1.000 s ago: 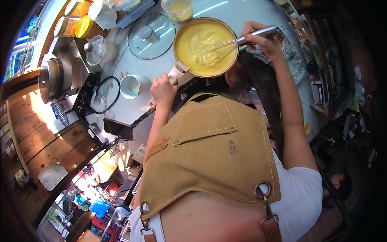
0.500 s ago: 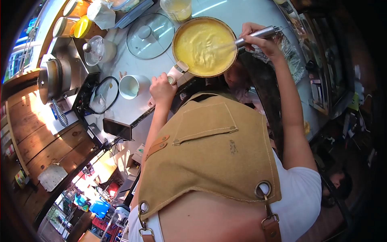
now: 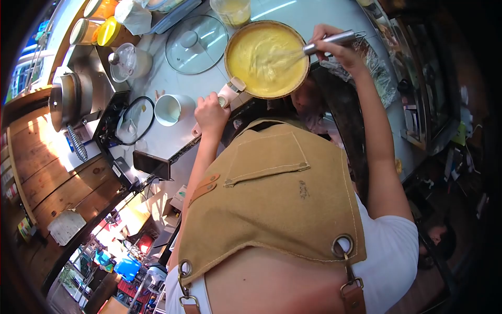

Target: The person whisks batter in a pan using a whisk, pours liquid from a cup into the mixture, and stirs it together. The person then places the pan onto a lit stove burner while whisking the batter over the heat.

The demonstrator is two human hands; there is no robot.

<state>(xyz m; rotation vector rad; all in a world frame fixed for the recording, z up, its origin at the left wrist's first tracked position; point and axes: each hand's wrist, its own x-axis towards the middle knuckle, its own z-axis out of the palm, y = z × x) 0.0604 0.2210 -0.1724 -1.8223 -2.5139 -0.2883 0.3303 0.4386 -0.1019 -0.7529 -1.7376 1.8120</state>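
Note:
A round pan (image 3: 228,73) full of thick yellow batter (image 3: 256,44) sits at the counter's front edge. My left hand (image 3: 212,112) is wrapped round the pan's pale pink handle (image 3: 230,92). In my right hand (image 3: 340,49) is a steel whisk (image 3: 334,41), gripped by its handle at the pan's right side. The whisk's wires dip into the batter and look blurred, and the batter shows swirled ridges around them. A tan apron (image 3: 272,183) covers my front.
Left of the pan lie a glass lid (image 3: 196,44) and a white cup (image 3: 173,110). A plastic tub (image 3: 231,10) stands behind. Further left are a lidded container (image 3: 130,63), jars (image 3: 107,32) and a metal pot (image 3: 65,102). Crumpled clear plastic (image 3: 380,78) lies to the right.
The whisk and my right hand have shifted slightly, and the batter's swirl pattern has changed. My left hand keeps its hold on the pan handle.

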